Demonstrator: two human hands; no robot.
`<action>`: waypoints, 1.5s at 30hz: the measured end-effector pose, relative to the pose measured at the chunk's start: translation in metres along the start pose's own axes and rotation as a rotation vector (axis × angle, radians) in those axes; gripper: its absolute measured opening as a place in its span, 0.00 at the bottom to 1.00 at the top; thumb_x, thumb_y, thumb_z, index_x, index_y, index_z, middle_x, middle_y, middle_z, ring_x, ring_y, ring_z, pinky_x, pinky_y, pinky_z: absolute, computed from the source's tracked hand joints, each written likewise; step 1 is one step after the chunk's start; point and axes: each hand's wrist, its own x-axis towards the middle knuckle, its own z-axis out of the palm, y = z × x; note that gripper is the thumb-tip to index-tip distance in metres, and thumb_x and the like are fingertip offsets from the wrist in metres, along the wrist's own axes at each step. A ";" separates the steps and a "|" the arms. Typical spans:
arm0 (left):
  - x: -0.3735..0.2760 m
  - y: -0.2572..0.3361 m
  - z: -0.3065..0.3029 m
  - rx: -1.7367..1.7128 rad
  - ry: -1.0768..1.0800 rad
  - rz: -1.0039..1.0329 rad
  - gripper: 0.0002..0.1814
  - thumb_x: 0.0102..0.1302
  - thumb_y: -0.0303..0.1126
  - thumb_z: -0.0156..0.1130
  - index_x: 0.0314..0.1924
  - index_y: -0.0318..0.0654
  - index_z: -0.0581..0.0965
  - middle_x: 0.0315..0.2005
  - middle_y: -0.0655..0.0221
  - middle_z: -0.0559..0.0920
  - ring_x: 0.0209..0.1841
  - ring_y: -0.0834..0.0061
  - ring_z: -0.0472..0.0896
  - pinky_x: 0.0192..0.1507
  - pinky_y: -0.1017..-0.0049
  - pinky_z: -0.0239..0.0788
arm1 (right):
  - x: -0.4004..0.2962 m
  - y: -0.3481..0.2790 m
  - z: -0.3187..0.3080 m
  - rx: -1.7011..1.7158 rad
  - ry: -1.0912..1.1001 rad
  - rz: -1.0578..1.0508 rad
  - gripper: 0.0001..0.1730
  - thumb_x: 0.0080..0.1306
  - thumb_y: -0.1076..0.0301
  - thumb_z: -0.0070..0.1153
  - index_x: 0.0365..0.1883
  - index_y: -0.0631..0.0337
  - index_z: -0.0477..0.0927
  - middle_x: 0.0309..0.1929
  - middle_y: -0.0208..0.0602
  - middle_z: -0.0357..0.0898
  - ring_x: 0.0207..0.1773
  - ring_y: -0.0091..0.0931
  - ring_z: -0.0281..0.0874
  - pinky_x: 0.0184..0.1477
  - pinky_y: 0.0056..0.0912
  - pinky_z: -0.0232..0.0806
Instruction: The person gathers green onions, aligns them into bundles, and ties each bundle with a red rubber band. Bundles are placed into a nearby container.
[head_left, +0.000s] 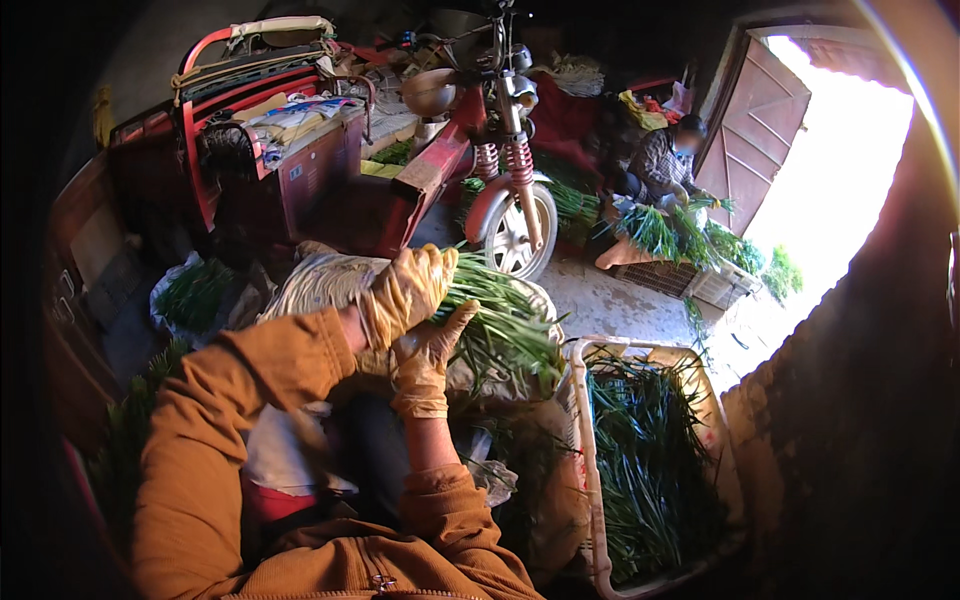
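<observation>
A loose bunch of long green leafy stalks (499, 315), like chives or garlic greens, lies across a cloth-covered padded surface (322, 281) before me. My left hand (412, 292), in a yellowish thin glove, is closed around the bunch's near left end. Just below, my right hand (429, 364), gloved the same way, holds the underside with its thumb raised along the stalks. Its other fingers are partly hidden. The bunch's free ends fan out to the right, slightly blurred.
A plastic crate (589, 450) of dark green stalks stands at my right. A red cargo tricycle (442, 161) is parked ahead. Near the open metal door (757, 135), a person (664, 161) sits handling greens over crates (720, 283). A bag of greens (195, 292) lies left.
</observation>
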 end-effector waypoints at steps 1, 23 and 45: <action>-0.007 0.005 -0.001 -0.039 -0.047 -0.072 0.25 0.62 0.35 0.48 0.58 0.31 0.69 0.39 0.60 0.76 0.37 0.71 0.73 0.35 0.73 0.63 | -0.002 0.002 0.001 -0.092 -0.017 -0.032 0.43 0.62 0.37 0.48 0.68 0.53 0.57 0.69 0.31 0.57 0.70 0.32 0.54 0.71 0.42 0.43; -0.251 0.020 0.093 -2.854 -0.079 -1.281 0.26 0.63 0.40 0.60 0.58 0.35 0.69 0.43 0.56 0.80 0.44 0.63 0.80 0.48 0.66 0.72 | -0.051 0.009 -0.108 -0.662 0.607 0.657 0.23 0.60 0.63 0.57 0.51 0.67 0.73 0.44 0.41 0.79 0.43 0.34 0.79 0.49 0.39 0.73; -0.273 -0.026 0.243 -2.558 -0.082 -1.415 0.29 0.50 0.49 0.72 0.48 0.38 0.79 0.40 0.68 0.83 0.46 0.75 0.78 0.52 0.75 0.66 | 0.113 0.103 -0.142 -1.737 -0.153 1.412 0.24 0.64 0.55 0.57 0.52 0.62 0.75 0.44 0.30 0.79 0.43 0.20 0.75 0.46 0.26 0.69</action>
